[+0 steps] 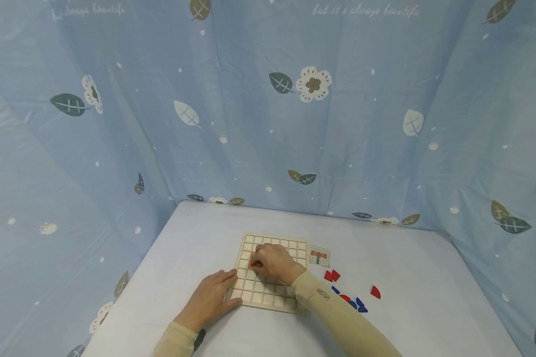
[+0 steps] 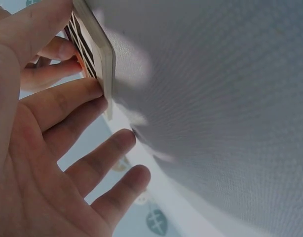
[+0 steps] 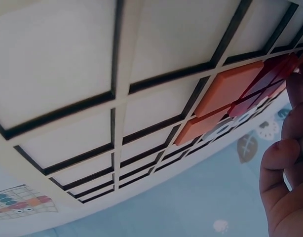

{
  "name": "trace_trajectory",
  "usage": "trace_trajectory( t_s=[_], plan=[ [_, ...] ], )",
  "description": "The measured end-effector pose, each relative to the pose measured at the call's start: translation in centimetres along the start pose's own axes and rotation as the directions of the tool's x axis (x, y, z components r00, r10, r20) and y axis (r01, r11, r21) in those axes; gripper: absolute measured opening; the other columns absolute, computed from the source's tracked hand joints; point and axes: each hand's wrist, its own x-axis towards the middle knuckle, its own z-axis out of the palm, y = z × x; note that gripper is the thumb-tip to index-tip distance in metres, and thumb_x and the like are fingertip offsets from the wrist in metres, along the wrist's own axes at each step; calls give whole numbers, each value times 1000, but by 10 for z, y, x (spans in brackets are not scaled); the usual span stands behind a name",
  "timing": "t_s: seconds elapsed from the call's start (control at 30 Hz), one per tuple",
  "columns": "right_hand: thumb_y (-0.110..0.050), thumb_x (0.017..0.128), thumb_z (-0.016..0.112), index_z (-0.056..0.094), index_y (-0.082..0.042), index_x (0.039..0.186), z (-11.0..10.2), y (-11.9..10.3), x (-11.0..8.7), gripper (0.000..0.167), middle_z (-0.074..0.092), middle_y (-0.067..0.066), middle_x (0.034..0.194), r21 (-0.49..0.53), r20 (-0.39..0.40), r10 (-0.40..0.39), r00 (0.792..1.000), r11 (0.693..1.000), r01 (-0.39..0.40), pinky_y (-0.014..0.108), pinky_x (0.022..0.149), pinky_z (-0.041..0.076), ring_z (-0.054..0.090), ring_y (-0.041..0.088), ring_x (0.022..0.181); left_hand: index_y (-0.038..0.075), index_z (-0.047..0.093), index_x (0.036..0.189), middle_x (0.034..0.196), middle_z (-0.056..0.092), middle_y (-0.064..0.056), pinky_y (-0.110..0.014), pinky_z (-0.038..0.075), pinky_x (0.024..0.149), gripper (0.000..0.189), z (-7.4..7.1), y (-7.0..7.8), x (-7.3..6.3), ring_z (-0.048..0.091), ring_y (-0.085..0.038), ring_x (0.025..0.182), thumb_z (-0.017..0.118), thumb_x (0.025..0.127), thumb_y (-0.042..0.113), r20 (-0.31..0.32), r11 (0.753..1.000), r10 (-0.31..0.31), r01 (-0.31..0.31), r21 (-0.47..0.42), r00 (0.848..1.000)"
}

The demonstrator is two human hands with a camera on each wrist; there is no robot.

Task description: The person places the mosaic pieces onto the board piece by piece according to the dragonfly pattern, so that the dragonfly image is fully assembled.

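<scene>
A wooden grid board (image 1: 268, 308) lies on the table. My left hand (image 1: 211, 297) rests against its left edge with fingers fairly straight; in the left wrist view the index and thumb touch the board's rim (image 2: 108, 64). My right hand (image 1: 274, 262) reaches over the board's left part, fingers curled, seeming to pinch a small red piece (image 1: 260, 264) at the squares. Beside it is an orange tile (image 1: 252, 256). In the right wrist view, orange tiles (image 3: 230, 86) and dark red pieces (image 3: 270, 74) sit in the grid next to the fingertips, partly hidden at the edge.
A printed pattern card (image 1: 319, 256) lies right of the board. Loose red pieces (image 1: 328, 275), blue pieces (image 1: 361, 304) and a red quarter-circle (image 1: 375, 292) are scattered on the table's right side. Blue patterned cloth (image 1: 250, 124) hangs around the white table (image 1: 196, 233).
</scene>
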Motion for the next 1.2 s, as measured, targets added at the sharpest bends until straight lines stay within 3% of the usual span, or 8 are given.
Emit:
trace_trajectory(
  t_s=[0.4, 0.63, 0.87, 1.07, 1.2],
  plan=[
    [-24, 90, 78, 81, -25, 95, 2, 2, -5, 6, 66, -14, 85, 10, -41, -6, 999, 1000, 6, 11, 62, 50, 57, -3, 70, -4, 64, 132, 141, 59, -17, -58, 46, 104, 63, 3, 0, 1, 55, -44, 127, 77, 89, 40, 6, 1000, -8, 8, 0, 1000],
    [-31, 91, 78, 80, -22, 105, -17, 1, -14, 17, 71, -9, 99, 31, -113, 12, 994, 999, -9, 23, 67, 57, 65, 6, 83, -4, 64, 132, 141, 59, -16, -58, 47, 104, 63, 3, 0, 2, 56, -44, 127, 76, 90, 41, -1, 1000, 0, 0, 11, 1000],
    [-25, 90, 78, 79, -19, 110, -37, 3, -33, 21, 72, -5, 105, 86, -169, 55, 984, 995, -41, 30, 74, 59, 68, 11, 92, -4, 64, 132, 142, 59, -16, -57, 46, 105, 64, 2, 0, 3, 55, -43, 128, 77, 89, 42, 7, 1000, -19, 19, 9, 1000],
    [-27, 91, 78, 78, -22, 111, -43, 11, -56, 21, 72, -7, 106, 92, -239, 81, 968, 994, -61, 30, 74, 60, 69, 11, 95, -4, 64, 132, 142, 59, -16, -56, 46, 106, 65, 3, 1, 3, 55, -42, 128, 78, 88, 42, 11, 999, -31, 31, 12, 999],
    [-27, 90, 79, 76, -20, 115, -47, 16, -73, 26, 71, -7, 108, 107, -242, 128, 962, 989, -105, 33, 81, 60, 68, 13, 101, -4, 64, 132, 141, 59, -16, -55, 46, 106, 65, 4, 0, 2, 55, -42, 128, 78, 87, 42, 8, 999, -35, 34, 19, 999]
  ],
)
